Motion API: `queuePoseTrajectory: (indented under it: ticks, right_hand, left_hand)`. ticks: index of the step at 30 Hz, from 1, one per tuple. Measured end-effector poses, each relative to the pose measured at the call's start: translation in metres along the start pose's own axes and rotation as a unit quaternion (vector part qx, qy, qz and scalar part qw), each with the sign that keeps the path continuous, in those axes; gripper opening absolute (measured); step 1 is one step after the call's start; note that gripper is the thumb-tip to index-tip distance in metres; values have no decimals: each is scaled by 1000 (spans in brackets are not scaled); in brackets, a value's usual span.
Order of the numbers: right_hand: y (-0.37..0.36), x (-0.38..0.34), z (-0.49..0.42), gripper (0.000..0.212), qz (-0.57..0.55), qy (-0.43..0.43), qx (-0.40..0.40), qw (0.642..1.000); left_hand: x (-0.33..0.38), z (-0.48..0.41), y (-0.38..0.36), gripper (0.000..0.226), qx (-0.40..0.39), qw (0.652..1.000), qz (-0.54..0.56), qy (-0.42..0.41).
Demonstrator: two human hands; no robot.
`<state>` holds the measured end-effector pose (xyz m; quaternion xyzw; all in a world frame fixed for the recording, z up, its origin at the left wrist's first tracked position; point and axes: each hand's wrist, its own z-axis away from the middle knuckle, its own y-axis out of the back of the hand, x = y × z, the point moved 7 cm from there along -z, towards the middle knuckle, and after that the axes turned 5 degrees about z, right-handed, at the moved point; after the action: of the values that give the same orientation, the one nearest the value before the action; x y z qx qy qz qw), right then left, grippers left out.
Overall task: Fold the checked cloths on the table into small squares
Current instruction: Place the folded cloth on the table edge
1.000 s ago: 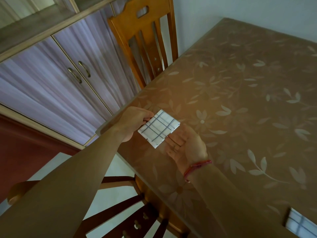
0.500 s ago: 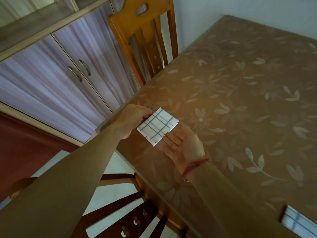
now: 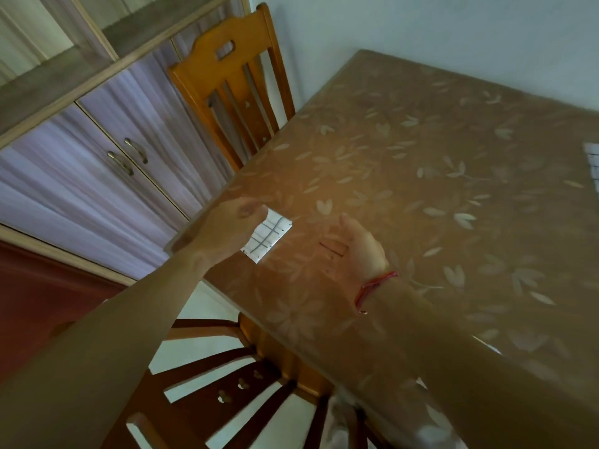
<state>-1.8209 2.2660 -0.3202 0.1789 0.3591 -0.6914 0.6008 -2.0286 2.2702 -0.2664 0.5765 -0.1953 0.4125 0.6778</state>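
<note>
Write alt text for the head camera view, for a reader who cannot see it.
A small folded checked cloth is near the corner of a leaf-patterned table, its left edge under the person's blurred left hand; whether that hand grips it is unclear. The right hand is open beside it, apart from the cloth.

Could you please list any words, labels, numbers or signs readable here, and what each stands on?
None: no text is visible. The cloth shows only grid lines, the table only a leaf pattern; the chair and cupboard bear no lettering.
</note>
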Motion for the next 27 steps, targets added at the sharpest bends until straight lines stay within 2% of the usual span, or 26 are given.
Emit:
queuePoseTrajectory:
  ticks: [5,8,11,19,27]
  right_hand:
    - [61,-36,45,23,130,73,56,987]
    - [103,-50,73,51,224,128,80,963]
    - [150,-67,113,60,318,180,131,922]
    - [272,-84,203,68,560,203,234,769]
    - [362,-77,275,65,613,169,323,701]
  left_hand:
    - [64,43,-21,40,-1,989,-102,-105]
    - [110,68,-38,52,14,973,-160,-167]
    - [144,84,-65,70,5,956,-200,-215]
    - [226,134,-157,66,-26,912,-266,-310]
    - [284,189,-244,74,-53,870,-296,-390]
